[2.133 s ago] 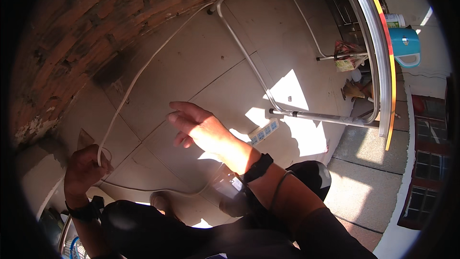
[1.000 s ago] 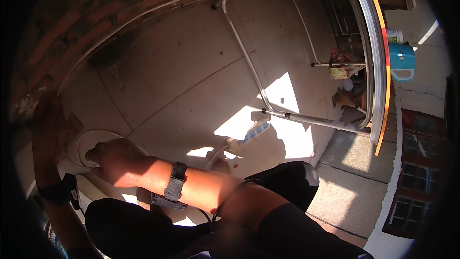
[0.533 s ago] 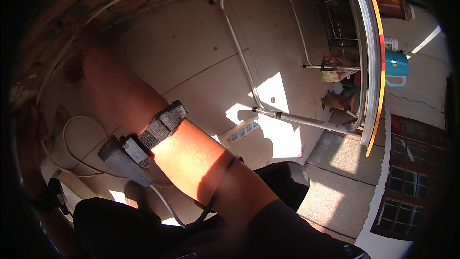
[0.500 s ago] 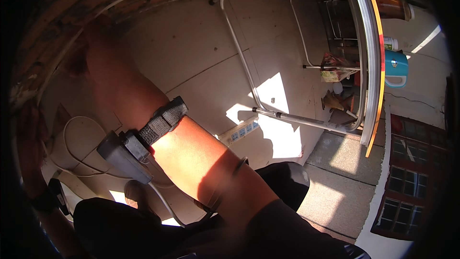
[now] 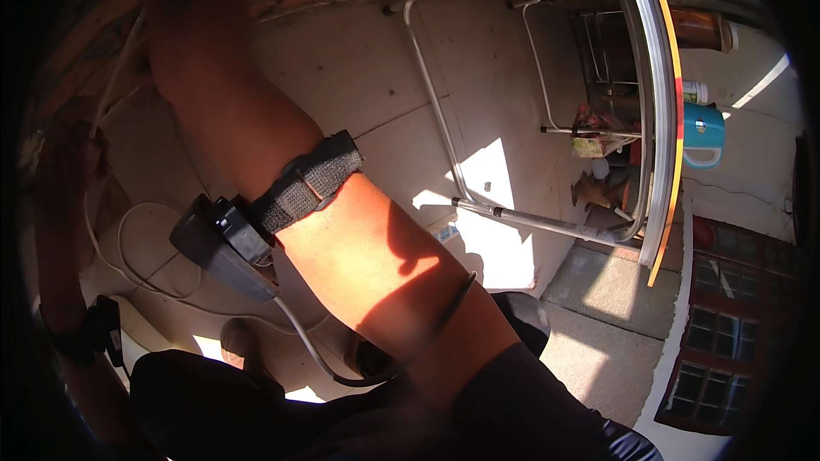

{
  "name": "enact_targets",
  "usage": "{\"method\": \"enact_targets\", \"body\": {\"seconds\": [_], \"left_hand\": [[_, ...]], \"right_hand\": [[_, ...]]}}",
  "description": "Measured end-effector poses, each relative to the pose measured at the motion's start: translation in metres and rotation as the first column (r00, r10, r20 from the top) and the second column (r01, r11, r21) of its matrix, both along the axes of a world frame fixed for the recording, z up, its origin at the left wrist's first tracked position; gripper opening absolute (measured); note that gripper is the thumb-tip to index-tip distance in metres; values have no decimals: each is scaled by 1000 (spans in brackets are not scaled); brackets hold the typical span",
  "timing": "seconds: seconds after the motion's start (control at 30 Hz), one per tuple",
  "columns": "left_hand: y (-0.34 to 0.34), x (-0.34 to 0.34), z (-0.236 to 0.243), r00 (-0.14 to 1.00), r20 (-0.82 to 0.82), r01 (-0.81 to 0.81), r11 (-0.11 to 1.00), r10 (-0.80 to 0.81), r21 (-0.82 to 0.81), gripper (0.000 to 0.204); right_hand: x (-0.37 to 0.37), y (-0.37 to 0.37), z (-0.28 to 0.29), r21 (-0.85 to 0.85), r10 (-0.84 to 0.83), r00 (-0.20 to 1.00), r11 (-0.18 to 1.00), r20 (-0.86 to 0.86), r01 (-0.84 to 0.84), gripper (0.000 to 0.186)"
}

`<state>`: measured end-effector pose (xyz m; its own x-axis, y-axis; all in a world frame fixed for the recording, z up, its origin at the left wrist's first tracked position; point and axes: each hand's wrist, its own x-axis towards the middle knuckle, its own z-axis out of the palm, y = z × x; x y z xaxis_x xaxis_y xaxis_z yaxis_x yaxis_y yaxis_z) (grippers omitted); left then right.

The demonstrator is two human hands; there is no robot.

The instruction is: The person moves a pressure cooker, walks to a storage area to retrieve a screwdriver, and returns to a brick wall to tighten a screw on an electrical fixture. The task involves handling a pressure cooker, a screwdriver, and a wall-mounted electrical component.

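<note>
A thin white cable (image 5: 116,77) comes down from the brick wall at the upper left, past both hands, to the floor. My left hand (image 5: 70,158) is at the far left in shadow, its fingers closed around the cable. Higher up, my right hand (image 5: 195,8) is reached out to the brick wall and closed at the cable; its fingers are dark and blurred. The right forearm crosses the middle of the view, wearing a black strap (image 5: 307,183) with a dark grey box (image 5: 218,248) and its lead. Another dark device (image 5: 104,330) sits on my left wrist.
Cable loops lie on the pale floor panels (image 5: 342,77). A power strip (image 5: 444,229) shows beside my right forearm. Metal tube legs (image 5: 433,94) belong to a table on the right with an orange edge (image 5: 676,119). Beyond it are a teal jug (image 5: 702,137) and a dark red window (image 5: 722,324).
My right hand has moved up along the brick wall, and the cable near it has shifted. My left hand has also risen. The view has tilted slightly.
</note>
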<state>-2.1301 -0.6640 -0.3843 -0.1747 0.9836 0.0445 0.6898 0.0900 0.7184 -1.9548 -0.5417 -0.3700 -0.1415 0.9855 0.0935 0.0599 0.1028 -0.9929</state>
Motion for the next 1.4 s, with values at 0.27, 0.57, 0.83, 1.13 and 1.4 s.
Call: {"method": "enact_targets", "body": {"seconds": [0.27,0.57,0.83,1.13,1.4], "left_hand": [[36,29,58,856,516,-64,997,28,52,15],[62,23,108,965,255,-76,876,-55,476,13],[115,8,116,988,142,-142,756,66,639,18],[108,12,97,981,-11,-154,818,193,555,20],[104,10,88,979,-9,-178,872,204,456,24]], "right_hand": [[12,-6,64,-328,37,904,925,-425,-192,30],[51,18,90,-216,100,731,921,-675,-325,25],[33,66,116,-140,149,813,952,-562,-271,17],[29,67,119,-149,149,854,956,-498,-253,20],[19,68,125,-124,134,904,972,-406,-200,24]]}}
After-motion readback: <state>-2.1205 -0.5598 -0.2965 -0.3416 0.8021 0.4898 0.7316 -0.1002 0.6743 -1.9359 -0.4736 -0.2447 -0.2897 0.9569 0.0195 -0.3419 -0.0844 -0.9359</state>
